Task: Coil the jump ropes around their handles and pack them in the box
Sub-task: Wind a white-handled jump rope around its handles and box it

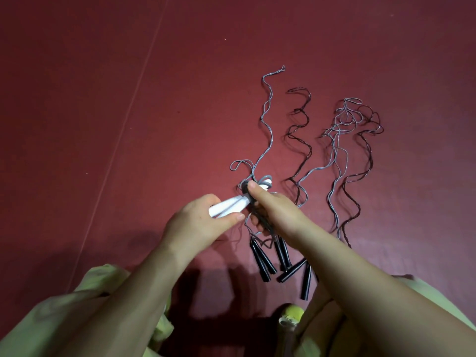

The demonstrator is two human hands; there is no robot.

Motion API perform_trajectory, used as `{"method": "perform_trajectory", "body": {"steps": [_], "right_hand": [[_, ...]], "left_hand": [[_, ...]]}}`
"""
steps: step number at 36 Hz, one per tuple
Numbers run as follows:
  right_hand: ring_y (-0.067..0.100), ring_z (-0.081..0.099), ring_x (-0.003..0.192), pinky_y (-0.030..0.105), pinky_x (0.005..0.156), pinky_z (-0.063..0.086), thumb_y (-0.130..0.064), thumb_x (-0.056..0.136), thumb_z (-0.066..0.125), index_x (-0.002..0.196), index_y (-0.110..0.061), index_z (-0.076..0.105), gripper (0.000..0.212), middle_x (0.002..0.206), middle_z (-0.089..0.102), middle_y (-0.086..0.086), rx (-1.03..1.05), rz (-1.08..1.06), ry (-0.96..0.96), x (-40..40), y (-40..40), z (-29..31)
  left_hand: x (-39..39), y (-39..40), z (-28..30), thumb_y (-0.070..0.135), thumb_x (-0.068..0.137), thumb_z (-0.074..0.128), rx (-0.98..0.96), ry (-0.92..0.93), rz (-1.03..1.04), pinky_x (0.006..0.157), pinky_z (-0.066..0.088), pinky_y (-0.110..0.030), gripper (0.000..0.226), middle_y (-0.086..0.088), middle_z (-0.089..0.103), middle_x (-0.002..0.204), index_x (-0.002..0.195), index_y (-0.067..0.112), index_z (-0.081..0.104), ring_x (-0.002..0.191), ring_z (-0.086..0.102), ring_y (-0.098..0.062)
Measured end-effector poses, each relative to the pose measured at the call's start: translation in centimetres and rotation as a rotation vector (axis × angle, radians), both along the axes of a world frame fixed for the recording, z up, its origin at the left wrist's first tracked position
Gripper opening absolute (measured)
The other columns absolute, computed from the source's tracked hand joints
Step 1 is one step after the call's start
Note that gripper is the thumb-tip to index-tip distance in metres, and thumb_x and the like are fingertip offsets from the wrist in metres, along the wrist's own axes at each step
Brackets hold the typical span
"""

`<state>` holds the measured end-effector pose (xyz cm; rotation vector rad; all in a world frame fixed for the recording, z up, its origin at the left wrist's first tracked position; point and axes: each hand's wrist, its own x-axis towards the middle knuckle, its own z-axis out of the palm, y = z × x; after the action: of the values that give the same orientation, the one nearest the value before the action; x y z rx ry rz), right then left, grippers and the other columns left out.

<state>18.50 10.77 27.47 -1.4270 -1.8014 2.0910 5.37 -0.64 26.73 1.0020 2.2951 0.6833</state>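
Pale green sleeves (85, 305) frame the bottom of the view, and both forearms reach up toward centre. No writing or label can be read anywhere. Wide bare red floor (103, 99) spreads from nine o'clock round to twelve, crossed by one thin seam line (123, 119). At centre the left hand (195, 222) curls its fingers and thumb round the butt ends of two white handles (231, 204). Opposite, the right hand (273, 210) pinches grey cord (265, 140) against the handles' tips with the thumb; several turns are wound there, and the loose cord trails toward twelve. Black handles (268, 264) lie heaped at six o'clock, their wavy ropes (340, 150) running toward two o'clock.
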Motion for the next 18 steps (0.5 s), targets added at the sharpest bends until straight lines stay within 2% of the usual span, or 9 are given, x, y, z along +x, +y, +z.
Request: {"method": "perform_trajectory", "body": {"steps": [3, 5, 6, 8, 10, 11, 13, 15, 18], "right_hand": [[0.018, 0.042, 0.047, 0.024, 0.045, 0.031, -0.054, 0.091, 0.052, 0.064, -0.013, 0.056, 0.049, 0.055, 0.051, 0.006, 0.016, -0.021, 0.019, 0.0, 0.0, 0.1], [0.019, 0.039, 0.047, 0.026, 0.046, 0.029, -0.05, 0.092, 0.053, 0.064, -0.012, 0.056, 0.046, 0.054, 0.049, 0.006, 0.039, -0.012, 0.064, -0.1, 0.0, 0.2], [0.019, 0.038, 0.048, 0.028, 0.046, 0.028, -0.049, 0.089, 0.053, 0.065, -0.012, 0.056, 0.044, 0.053, 0.049, 0.005, 0.053, -0.008, 0.096, -0.2, 0.0, 0.1], [0.019, 0.037, 0.048, 0.03, 0.048, 0.027, -0.047, 0.081, 0.049, 0.064, -0.012, 0.054, 0.039, 0.051, 0.047, 0.005, 0.059, -0.009, 0.161, -0.2, 0.0, -0.2], [0.019, 0.037, 0.047, 0.033, 0.05, 0.025, -0.044, 0.078, 0.044, 0.066, -0.011, 0.052, 0.036, 0.051, 0.044, 0.006, 0.026, -0.01, 0.226, -0.3, 0.1, -0.4], [0.019, 0.037, 0.047, 0.034, 0.051, 0.024, -0.042, 0.078, 0.042, 0.068, -0.01, 0.051, 0.036, 0.051, 0.043, 0.007, -0.002, -0.011, 0.257, -0.3, 0.1, -0.4], [0.019, 0.036, 0.045, 0.034, 0.051, 0.025, -0.04, 0.077, 0.039, 0.069, -0.008, 0.048, 0.034, 0.05, 0.042, 0.007, -0.08, -0.014, 0.328, -0.3, 0.1, -0.2], [0.019, 0.037, 0.044, 0.033, 0.05, 0.026, -0.039, 0.078, 0.036, 0.071, -0.007, 0.046, 0.034, 0.046, 0.043, 0.007, -0.135, 0.006, 0.389, -0.3, 0.1, 0.1], [0.019, 0.036, 0.046, 0.034, 0.051, 0.025, -0.041, 0.08, 0.036, 0.075, -0.006, 0.047, 0.037, 0.048, 0.044, 0.006, -0.138, 0.02, 0.42, -0.5, 0.3, 0.1]], "left_hand": [[0.1, 0.1, 0.2, 0.058, 0.069, 0.072, 0.011, 0.003, -0.015, 0.056, 0.035, -0.032, 0.043, 0.004, 0.053, 0.066, 0.075, 0.02, 0.053, 0.066, 0.051, -0.018], [-0.1, 0.3, 0.2, 0.056, 0.067, 0.073, -0.016, -0.098, -0.024, 0.056, 0.033, -0.031, 0.044, 0.005, 0.053, 0.065, 0.076, 0.017, 0.056, 0.064, 0.048, -0.017], [-0.2, 0.3, 0.3, 0.06, 0.062, 0.072, -0.021, -0.22, -0.039, 0.056, 0.033, -0.031, 0.048, 0.006, 0.053, 0.064, 0.074, 0.016, 0.057, 0.063, 0.047, -0.016], [-0.1, 0.3, 1.1, 0.063, 0.056, 0.069, -0.004, -0.603, -0.053, 0.059, 0.037, -0.029, 0.049, 0.003, 0.057, 0.063, 0.069, 0.016, 0.06, 0.061, 0.05, -0.019], [0.2, 0.2, 2.0, 0.058, 0.065, 0.067, -0.052, -0.97, -0.051, 0.062, 0.047, -0.029, 0.045, -0.007, 0.067, 0.07, 0.079, 0.015, 0.066, 0.061, 0.06, -0.023], [0.3, 0.2, 2.2, 0.061, 0.067, 0.055, -0.096, -1.092, -0.059, 0.062, 0.051, -0.029, 0.054, -0.012, 0.07, 0.076, 0.088, 0.013, 0.066, 0.063, 0.065, -0.024], [0.4, 0.1, 2.2, 0.068, 0.067, 0.04, -0.148, -1.295, -0.068, 0.062, 0.055, -0.034, 0.072, -0.016, 0.07, 0.08, 0.094, 0.008, 0.067, 0.064, 0.067, -0.026], [0.3, 0.1, 2.1, 0.072, 0.066, 0.036, -0.13, -1.434, -0.063, 0.056, 0.054, -0.034, 0.077, -0.011, 0.065, 0.071, 0.089, 0.007, 0.071, 0.056, 0.063, -0.023], [0.3, 0.3, 2.2, 0.072, 0.07, 0.032, -0.091, -1.469, -0.069, 0.048, 0.038, -0.023, 0.072, -0.002, 0.053, 0.06, 0.077, 0.013, 0.073, 0.046, 0.049, -0.016]]}}
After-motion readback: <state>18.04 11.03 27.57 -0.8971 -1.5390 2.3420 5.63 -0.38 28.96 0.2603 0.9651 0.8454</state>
